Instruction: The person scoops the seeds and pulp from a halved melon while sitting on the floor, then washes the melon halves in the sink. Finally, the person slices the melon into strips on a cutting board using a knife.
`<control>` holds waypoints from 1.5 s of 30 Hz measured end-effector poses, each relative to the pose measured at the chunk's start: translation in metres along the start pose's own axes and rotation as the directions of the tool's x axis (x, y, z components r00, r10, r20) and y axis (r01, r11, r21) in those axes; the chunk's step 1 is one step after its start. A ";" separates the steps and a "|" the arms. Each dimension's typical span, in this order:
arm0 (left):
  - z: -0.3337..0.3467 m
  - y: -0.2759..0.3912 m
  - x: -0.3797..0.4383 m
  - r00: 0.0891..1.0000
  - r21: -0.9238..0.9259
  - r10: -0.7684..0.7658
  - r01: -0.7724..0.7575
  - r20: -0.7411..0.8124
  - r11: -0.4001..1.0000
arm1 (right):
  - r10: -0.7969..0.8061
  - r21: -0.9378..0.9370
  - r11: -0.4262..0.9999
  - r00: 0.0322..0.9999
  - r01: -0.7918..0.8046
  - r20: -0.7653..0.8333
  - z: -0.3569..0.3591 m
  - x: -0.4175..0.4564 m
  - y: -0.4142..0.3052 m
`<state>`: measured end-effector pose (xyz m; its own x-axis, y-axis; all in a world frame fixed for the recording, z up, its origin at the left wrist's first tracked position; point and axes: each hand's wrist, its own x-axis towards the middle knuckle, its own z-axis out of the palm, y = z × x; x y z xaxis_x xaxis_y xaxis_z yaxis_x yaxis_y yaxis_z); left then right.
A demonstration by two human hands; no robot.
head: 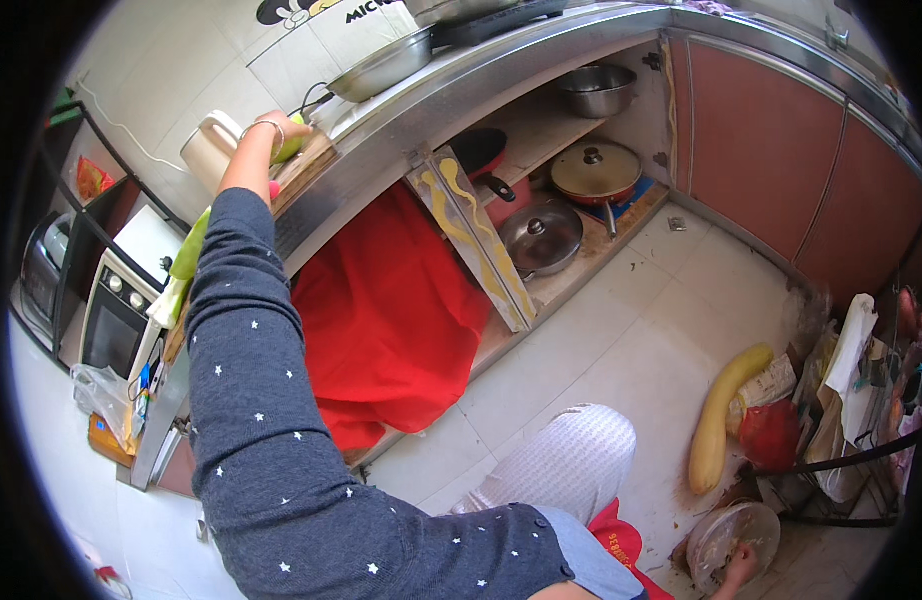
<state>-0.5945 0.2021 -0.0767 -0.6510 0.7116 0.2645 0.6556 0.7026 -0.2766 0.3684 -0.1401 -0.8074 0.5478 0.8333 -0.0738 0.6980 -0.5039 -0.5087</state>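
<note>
My left arm reaches across to the counter, a bracelet on the wrist. There my left hand [282, 126] grips a green vegetable [287, 151] over a wooden cutting board [307, 166]; some fingers are hidden. A small pink item [273, 190] lies by the board's near edge. Just behind the hand stands a cream pitcher or kettle [209, 150]. Low at the right, my right hand [742, 561] is against a round translucent plastic container [757, 521] near the floor. How its fingers sit there is unclear.
Metal basin [386, 64] rests on the counter. Below, the open cabinet holds lidded pans [542, 236] and a steel bowl [597, 90]; red cloth [393, 315] hangs beside. A long yellow squash [712, 427] lies on the floor near bags [843, 382]. Left stands a toaster oven [115, 322].
</note>
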 end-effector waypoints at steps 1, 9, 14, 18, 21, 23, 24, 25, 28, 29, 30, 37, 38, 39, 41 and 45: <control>0.001 0.004 0.002 0.999 0.008 0.026 -0.026 -0.032 1.000 | 0.089 0.020 0.996 0.996 -0.089 0.026 -0.001 -0.002 0.004; 0.000 -0.012 -0.028 0.972 -0.082 -0.039 0.021 -0.230 0.996 | 0.071 -0.038 0.997 0.995 -0.069 0.064 -0.029 -0.014 -0.064; 0.001 -0.026 0.004 0.985 -0.227 0.081 -0.114 -0.150 0.967 | 0.011 0.130 0.991 1.000 -0.012 0.008 -0.021 0.000 -0.078; 0.014 -0.022 0.015 0.986 -0.231 0.109 -0.137 -0.128 0.963 | 0.014 0.339 0.940 0.996 -0.045 0.093 -0.014 0.002 -0.075; 0.003 -0.008 -0.008 0.988 -0.200 0.082 -0.107 -0.129 0.974 | 0.016 0.394 0.918 0.999 -0.035 0.050 -0.006 -0.003 -0.055; 0.000 -0.002 -0.012 0.994 -0.182 0.032 -0.051 -0.107 0.982 | 0.014 0.380 0.925 0.999 -0.028 0.040 -0.006 -0.005 -0.048; -0.004 -0.007 -0.008 0.995 -0.184 0.014 -0.032 -0.100 0.982 | 0.008 0.376 0.926 0.999 -0.022 0.039 -0.006 -0.006 -0.049; -0.006 -0.014 -0.003 0.996 -0.184 -0.006 -0.011 -0.091 0.983 | 0.035 0.383 0.922 0.997 -0.056 0.063 -0.005 -0.009 -0.052; 0.000 -0.021 0.013 0.999 -0.295 -0.037 0.032 -0.012 0.955 | 0.117 0.375 0.914 0.986 -0.155 0.121 -0.003 -0.014 -0.052; 0.006 -0.020 0.018 0.999 -0.320 -0.045 0.053 0.030 0.946 | 0.142 0.356 0.916 0.980 -0.183 0.138 -0.005 -0.009 -0.044; 0.001 -0.014 0.022 0.997 -0.326 -0.046 0.066 0.067 0.943 | 0.172 0.351 0.910 0.972 -0.219 0.160 0.001 -0.013 -0.035; 0.002 -0.009 0.007 0.973 -0.304 -0.100 0.161 0.206 0.939 | 0.234 0.360 0.893 0.961 -0.272 0.146 -0.006 -0.026 -0.069; 0.008 -0.009 0.010 0.984 -0.323 -0.065 0.116 0.166 0.939 | 0.235 0.357 0.895 0.963 -0.269 0.134 -0.009 -0.026 -0.071; 0.011 -0.014 0.009 0.992 -0.333 -0.038 0.077 0.123 0.940 | 0.232 0.358 0.895 0.964 -0.265 0.131 -0.008 -0.026 -0.073; 0.016 -0.045 0.026 0.999 -0.329 0.043 -0.042 -0.006 0.943 | 0.196 0.356 0.904 0.969 -0.239 0.152 0.001 -0.023 -0.074; 0.007 -0.028 -0.004 0.990 -0.439 0.139 -0.129 -0.009 0.889 | 0.056 0.185 0.981 0.998 -0.056 0.003 -0.004 -0.016 -0.075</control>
<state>-0.6127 0.1798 -0.0768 -0.5502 0.8024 0.2314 0.8347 0.5363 0.1251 0.3090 -0.1162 -0.7645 0.5847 0.8045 -0.1048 0.5692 -0.4988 -0.6536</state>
